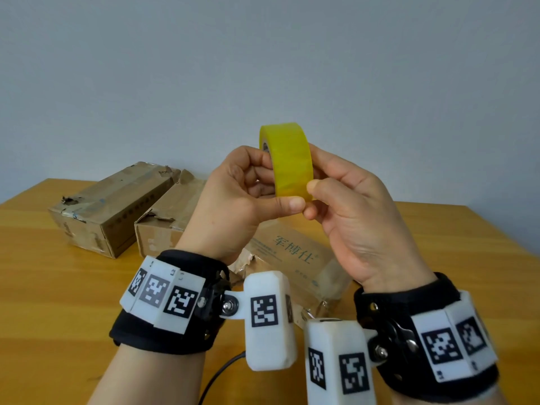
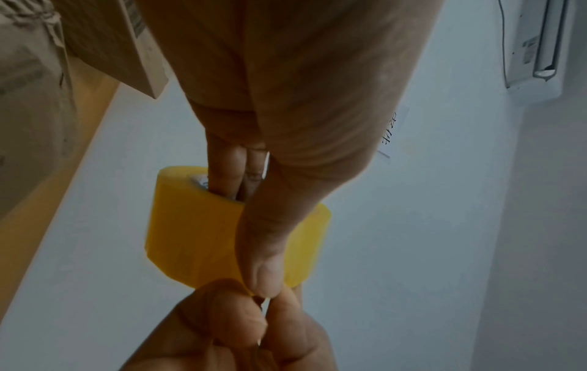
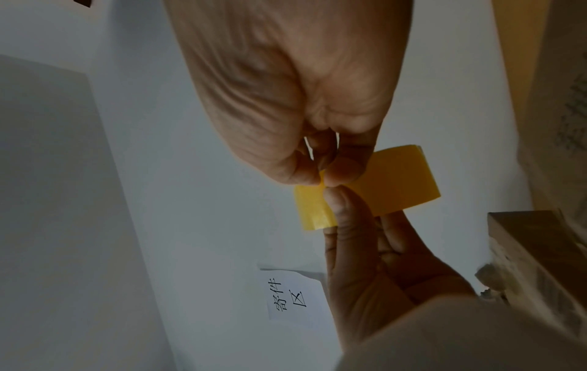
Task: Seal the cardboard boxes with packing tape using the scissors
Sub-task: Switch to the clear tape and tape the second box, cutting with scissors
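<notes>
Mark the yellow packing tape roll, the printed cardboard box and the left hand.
yellow packing tape roll (image 1: 287, 159): head view, outer band.
printed cardboard box (image 1: 295, 252): head view, top face by the lettering.
left hand (image 1: 233, 197): head view, back of hand.

a wooden tabletop (image 1: 43, 287) with an orange-yellow grain runs up to a plain pale grey wall (image 1: 263, 54). a thin black cable (image 1: 222, 372) curves across the tabletop at the near edge. in the right wrist view a white paper sign (image 3: 290, 296) with black printed characters hangs on the wall, one corner curled. in the left wrist view a white wall-mounted air conditioner (image 2: 540, 42) sits high on the wall, a thin cord (image 2: 503, 37) hanging beside it.
</notes>
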